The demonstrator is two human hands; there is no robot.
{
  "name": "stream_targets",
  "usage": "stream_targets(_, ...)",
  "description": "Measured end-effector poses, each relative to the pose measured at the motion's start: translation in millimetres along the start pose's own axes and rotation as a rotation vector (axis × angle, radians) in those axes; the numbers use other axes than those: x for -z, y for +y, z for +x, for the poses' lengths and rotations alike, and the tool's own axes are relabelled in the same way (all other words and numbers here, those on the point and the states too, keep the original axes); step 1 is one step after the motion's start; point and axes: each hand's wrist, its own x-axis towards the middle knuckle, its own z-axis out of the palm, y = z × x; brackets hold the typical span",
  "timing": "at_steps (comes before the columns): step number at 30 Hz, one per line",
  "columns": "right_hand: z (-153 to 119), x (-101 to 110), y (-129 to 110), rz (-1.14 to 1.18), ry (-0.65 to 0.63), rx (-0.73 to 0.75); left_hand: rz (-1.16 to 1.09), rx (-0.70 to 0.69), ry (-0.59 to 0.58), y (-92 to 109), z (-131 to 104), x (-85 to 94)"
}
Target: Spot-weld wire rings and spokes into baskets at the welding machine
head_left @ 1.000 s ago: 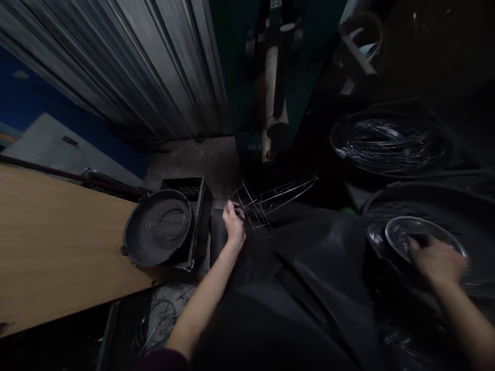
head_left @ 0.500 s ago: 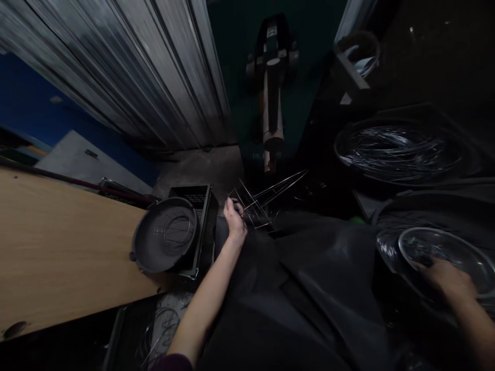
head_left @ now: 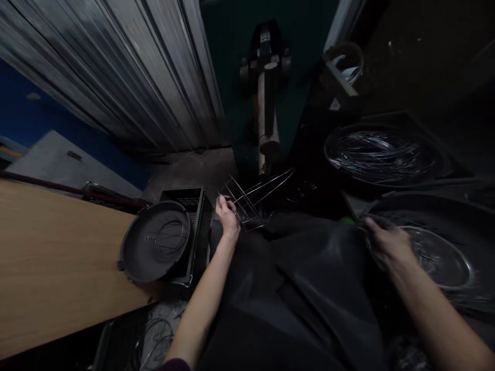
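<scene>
My left hand (head_left: 227,212) is closed on the edge of a thin metal wire frame (head_left: 249,201), which has a crossed, box-like part and a long narrow loop pointing away to the right. Beyond the loop stands a machine with a light cylindrical arm (head_left: 266,113). My right hand (head_left: 389,239) is over the left rim of a large dark basin (head_left: 456,206), its fingers bent together and somewhat blurred; whatever they hold is too small to make out. Just right of that hand, a clear shallow bowl (head_left: 444,257) with small metal pieces lies in the basin.
On the left, a dark round pan (head_left: 154,252) with wire rings rests on a dark crate (head_left: 197,226) beside a wooden board (head_left: 58,257). Another basin (head_left: 379,154) at the right holds many shiny wires. A dark apron (head_left: 301,288) covers my lap.
My right hand has left the clear bowl and moved left towards the wire frame. The left hand keeps its grip on the frame. The whole view has shifted slightly.
</scene>
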Motion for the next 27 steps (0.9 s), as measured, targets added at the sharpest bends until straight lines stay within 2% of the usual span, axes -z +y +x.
stream_targets(2, -29, -44, -22, 0.287, -0.237, -0.139, 0.020, -0.008, 0.005, 1, 1, 0.5)
stream_targets(4, -55, -84, -41, 0.398, -0.387, -0.161, 0.028, -0.011, 0.009, 2, 2, 1.5)
stream_targets(6, -74, -116, -54, 0.408, -0.468, -0.127, 0.023, -0.010, 0.009, 2, 3, 2.5)
stream_targets(9, -87, -144, -64, 0.382, -0.530, -0.079, 0.011, -0.014, 0.010, 1, 6, 3.1)
stream_targets(12, -89, -156, -68, 0.405, -0.573, -0.027, 0.015, -0.036, 0.001, -1, 9, 2.5)
stream_targets(16, -92, -159, -72, 0.443, -0.602, -0.023, 0.023, -0.024, -0.019, -2, 12, 0.6)
stream_targets(21, -99, -160, -80, 0.413, -0.644, -0.120, 0.032, -0.003, -0.001, 0, 16, -3.0)
stream_targets(27, -105, -161, -92, 0.411, -0.597, -0.230, 0.050, 0.020, -0.010, 2, 19, -7.0)
